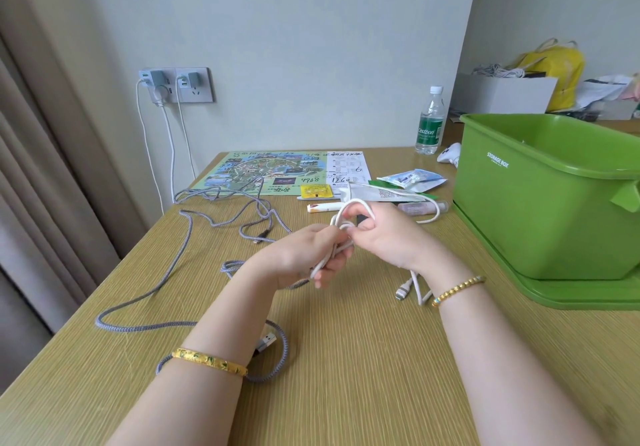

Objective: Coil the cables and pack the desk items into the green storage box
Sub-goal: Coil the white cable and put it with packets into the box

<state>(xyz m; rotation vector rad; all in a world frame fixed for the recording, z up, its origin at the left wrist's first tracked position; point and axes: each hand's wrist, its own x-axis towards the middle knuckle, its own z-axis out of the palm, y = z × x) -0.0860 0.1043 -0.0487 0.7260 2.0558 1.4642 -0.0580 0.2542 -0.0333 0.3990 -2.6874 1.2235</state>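
Both hands meet above the middle of the pale wood-grain desk (pixel 346 359), working a thin white charging cable (pixel 341 219). The left hand (pixel 311 251) has its fingers curled round the gathered strands, while the right hand (pixel 384 234) pinches a loop that arches over its fingers. One tail of this cable hangs below the right wrist, its white plug (pixel 401 294) lying on the desk; another short end pokes out beyond the right hand.

The step in hand looks like coiling the first cable: loops are formed but not yet secured. Next, I judge, the loose tail needs winding in and tucking, then the bundle goes into the green plastic storage box (pixel 540 200) standing just right of the right hand.

Left of the left hand, a long grey braided cable (pixel 173 265) sprawls uncoiled. Beyond the hands lie small tubes and sachets (pixel 381 194), still unpacked.
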